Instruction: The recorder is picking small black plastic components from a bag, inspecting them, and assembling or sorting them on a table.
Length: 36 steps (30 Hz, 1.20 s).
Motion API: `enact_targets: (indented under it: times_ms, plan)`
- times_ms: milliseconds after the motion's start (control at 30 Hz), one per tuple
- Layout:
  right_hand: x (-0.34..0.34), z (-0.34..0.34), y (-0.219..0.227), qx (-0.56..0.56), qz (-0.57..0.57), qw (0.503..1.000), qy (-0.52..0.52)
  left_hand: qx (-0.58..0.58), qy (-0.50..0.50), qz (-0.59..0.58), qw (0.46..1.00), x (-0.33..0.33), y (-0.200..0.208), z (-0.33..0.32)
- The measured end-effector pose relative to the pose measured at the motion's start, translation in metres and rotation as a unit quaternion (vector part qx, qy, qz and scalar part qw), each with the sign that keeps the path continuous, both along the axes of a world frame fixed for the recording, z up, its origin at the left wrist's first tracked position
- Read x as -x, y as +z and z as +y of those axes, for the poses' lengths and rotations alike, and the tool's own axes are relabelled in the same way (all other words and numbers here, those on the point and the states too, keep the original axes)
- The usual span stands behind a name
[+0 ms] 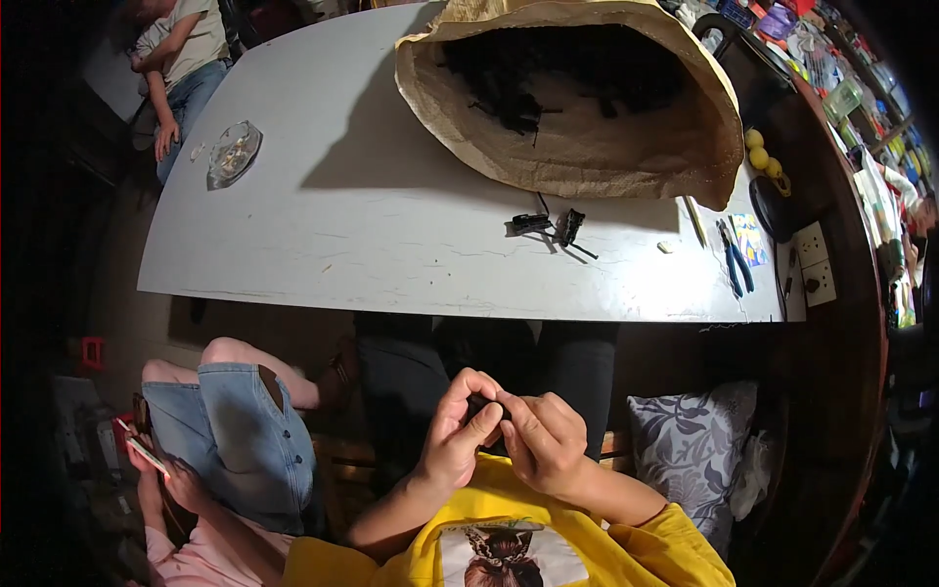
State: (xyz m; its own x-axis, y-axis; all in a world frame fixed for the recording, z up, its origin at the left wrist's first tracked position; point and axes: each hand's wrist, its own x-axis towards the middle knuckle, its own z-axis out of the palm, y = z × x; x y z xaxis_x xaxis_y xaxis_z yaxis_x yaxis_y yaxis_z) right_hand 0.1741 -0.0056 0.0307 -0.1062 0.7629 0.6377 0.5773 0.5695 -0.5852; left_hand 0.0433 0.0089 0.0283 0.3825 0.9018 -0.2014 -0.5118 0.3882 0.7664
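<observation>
Close to my chest, below the table edge, both hands meet around a small black plastic-looking part (479, 405). My left hand (458, 430) pinches it between thumb and curled fingers. My right hand (548, 437) is closed against the same part from the other side; the fingers cover most of it, so its shape is hidden. Two similar small black parts with thin stems, a left one (531, 224) and a right one (570, 228), lie on the table beyond my hands. Behind them a big tan woven sack (587, 176) gapes toward me, with many black pieces (509, 93) inside.
The white table (323, 235) holds a glass ashtray (235, 155) at left and blue-handled pliers (736, 262) at right, near a socket panel (814, 262). A person in denim shorts (249, 421) sits at my left with a phone (147, 454). A patterned cushion (690, 455) is at right.
</observation>
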Motion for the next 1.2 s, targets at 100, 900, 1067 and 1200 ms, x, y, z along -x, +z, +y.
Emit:
enact_targets:
  times_ms: [100,900,1067,1200]
  plan:
    - [0.0,-0.001,0.0,-0.006,-0.019,1.0,-0.003,-0.006,0.003,-0.009,1.0,-0.001,-0.002,0.0]
    - [-0.089,0.084,-0.025,0.19,0.098,0.955,-0.205,0.168,-0.045,-0.286,0.942,0.012,-0.04,0.011]
    - [-0.098,0.075,-0.017,0.351,0.606,0.711,-0.063,0.176,-0.07,-0.343,0.92,0.006,-0.045,0.016]
    - [-0.088,0.061,-0.02,0.352,0.627,0.693,0.041,0.157,-0.021,-0.186,0.97,0.002,-0.033,0.018]
